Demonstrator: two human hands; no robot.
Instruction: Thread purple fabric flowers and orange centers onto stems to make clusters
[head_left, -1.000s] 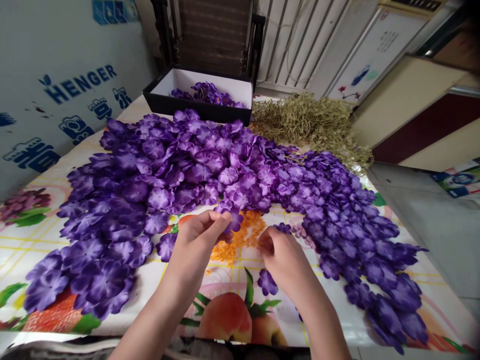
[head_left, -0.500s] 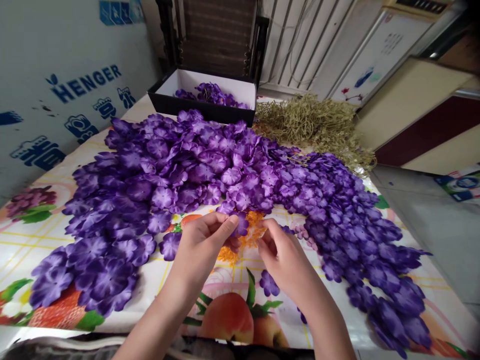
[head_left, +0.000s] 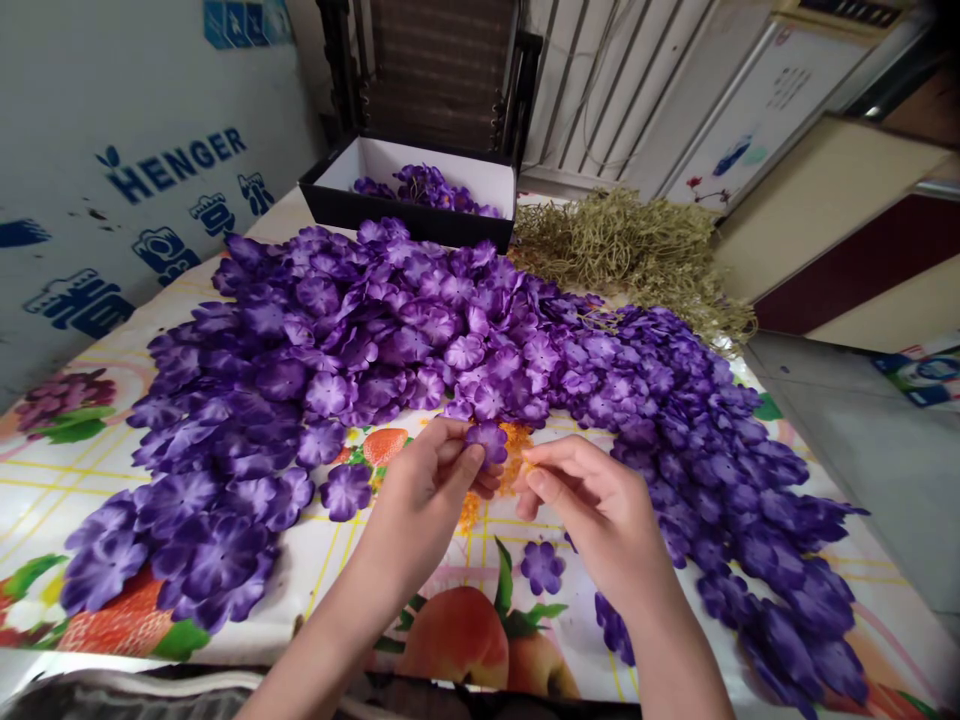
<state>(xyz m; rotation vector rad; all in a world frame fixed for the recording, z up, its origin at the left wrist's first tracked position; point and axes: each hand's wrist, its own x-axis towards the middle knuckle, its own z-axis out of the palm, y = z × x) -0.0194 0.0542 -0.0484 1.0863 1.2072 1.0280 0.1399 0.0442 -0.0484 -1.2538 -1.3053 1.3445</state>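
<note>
My left hand (head_left: 439, 480) is closed, pinching a small purple artificial flower (head_left: 487, 442) between thumb and fingers. Just to its right, my right hand (head_left: 581, 490) is closed in a pinch on a tiny orange-yellow piece (head_left: 529, 464), too small to make out well. Behind both hands lies a little heap of orange bits (head_left: 516, 436), partly covered by the fingers. Single purple blossoms rest on the tablecloth close by, one (head_left: 346, 491) left of my left wrist and one (head_left: 541, 567) between my forearms.
A broad pile of purple fabric blossoms (head_left: 405, 310) arcs across the table (head_left: 322, 600). At the back stand a black box (head_left: 405, 212) with more purple flowers and a bundle of dry greenish stems (head_left: 630, 245). A chair (head_left: 442, 70) is beyond the box.
My right hand has shifted slightly right and turned, with the tiny orange-yellow piece now showing at its fingertips. The purple flower in my left hand shows more fully.
</note>
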